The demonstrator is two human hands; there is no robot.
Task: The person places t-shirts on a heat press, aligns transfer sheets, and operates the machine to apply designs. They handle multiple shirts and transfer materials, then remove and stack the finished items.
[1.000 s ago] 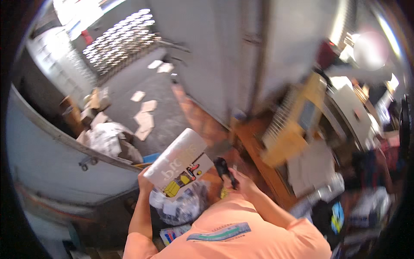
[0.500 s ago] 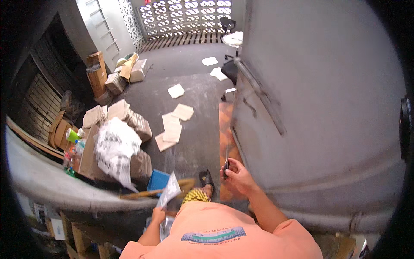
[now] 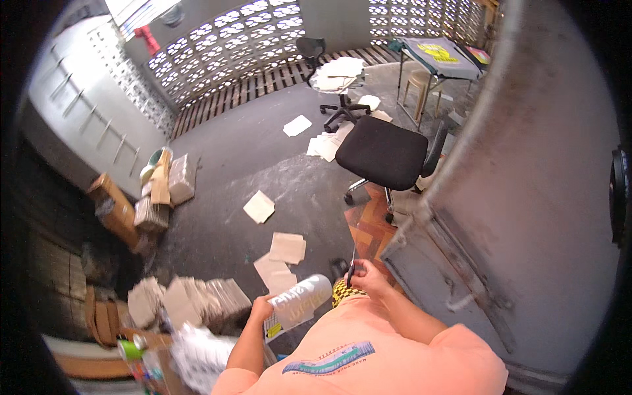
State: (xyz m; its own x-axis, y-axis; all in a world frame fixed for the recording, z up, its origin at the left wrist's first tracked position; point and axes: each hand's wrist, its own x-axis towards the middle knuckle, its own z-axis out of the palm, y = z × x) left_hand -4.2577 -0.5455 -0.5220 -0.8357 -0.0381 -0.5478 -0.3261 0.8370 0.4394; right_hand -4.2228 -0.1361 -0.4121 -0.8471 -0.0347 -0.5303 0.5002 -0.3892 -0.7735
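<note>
My left hand (image 3: pixel 262 304), low in the head view, grips a curled white printed sheet (image 3: pixel 299 299) with pale lettering and a yellow patch, held out in front of my peach shirt. My right hand (image 3: pixel 368 278) is closed on black-handled scissors (image 3: pixel 350 274), their thin metal blades pointing forward, a little to the right of the sheet. Below it show my yellow-and-black checked shorts (image 3: pixel 342 294). The grey metal door (image 3: pixel 553 237) stands close at my right.
A black office chair (image 3: pixel 382 150) is ahead right; behind it stand a paper-laden chair (image 3: pixel 338 72) and a folding table (image 3: pixel 434 54). Loose sheets (image 3: pixel 287 246) lie on the grey floor (image 3: pixel 210 230). Paper bundles (image 3: pixel 191 299) are low left, boxes (image 3: pixel 113 204) beyond, a ladder (image 3: pixel 92 105) farther back.
The view has moved forward past the doorway, bringing the chairs and table into sight. The sheet in my left hand is lifted forward again after dipping; the scissors remain in my right hand.
</note>
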